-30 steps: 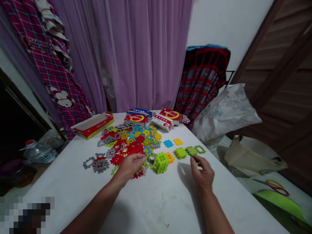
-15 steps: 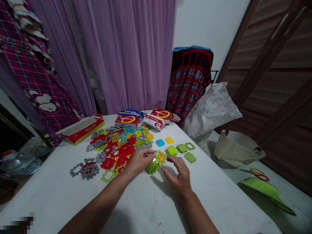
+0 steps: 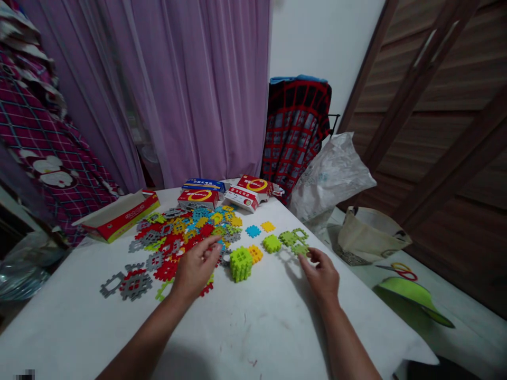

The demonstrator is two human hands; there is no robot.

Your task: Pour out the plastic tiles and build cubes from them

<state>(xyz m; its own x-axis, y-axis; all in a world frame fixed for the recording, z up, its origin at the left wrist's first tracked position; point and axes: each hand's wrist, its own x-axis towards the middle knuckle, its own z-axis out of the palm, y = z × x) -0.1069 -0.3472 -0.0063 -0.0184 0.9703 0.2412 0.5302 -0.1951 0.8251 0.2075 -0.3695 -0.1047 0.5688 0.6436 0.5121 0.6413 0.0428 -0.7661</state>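
A green cube (image 3: 241, 263) built of interlocking tiles stands on the white table (image 3: 245, 327), with an orange tile (image 3: 255, 254) against its right side. My left hand (image 3: 196, 266) rests over the edge of a pile of coloured tiles (image 3: 186, 232) just left of the cube, fingers loosely curled, nothing clearly held. My right hand (image 3: 322, 274) lies to the right of the cube, and its fingertips pinch a flat green tile (image 3: 300, 249). Other green tiles (image 3: 287, 238) lie just beyond it.
Red and blue small boxes (image 3: 222, 194) stand at the table's far edge, an open box lid (image 3: 116, 215) at the far left. Grey tiles (image 3: 130, 282) lie front left. A plastic bag (image 3: 332, 177), cloth bag (image 3: 366, 237) and green cap (image 3: 412, 306) lie right of the table.
Both hands were on the green cube half a second ago. My right hand has moved right to a flat green tile; my left hand has drawn back onto the pile. The camera swung right.
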